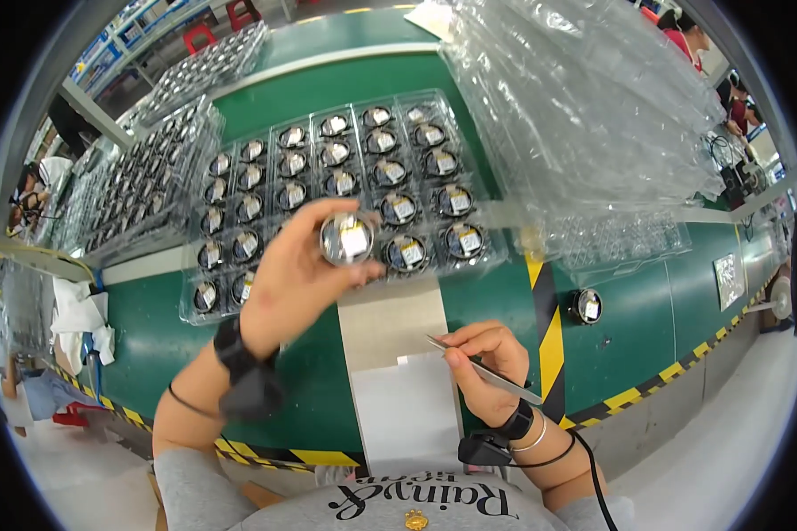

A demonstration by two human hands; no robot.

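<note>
My left hand (297, 279) holds up a small round black part with a shiny face (346, 239), pinched between thumb and fingers just in front of a clear plastic tray (496, 258). The tray holds several rows of the same round parts (398, 208). My right hand (483, 358) grips metal tweezers (487, 373), tips pointing left, low over a grey and white strip (390, 327) on the green conveyor belt (310, 389). Both wrists wear black straps.
One loose round part (586, 305) lies on the belt right of a yellow-black stripe (547, 327). A tall stack of empty clear trays (584, 115) stands at the right, filled tray stacks (142, 186) at the left. People work at the far right (735, 97).
</note>
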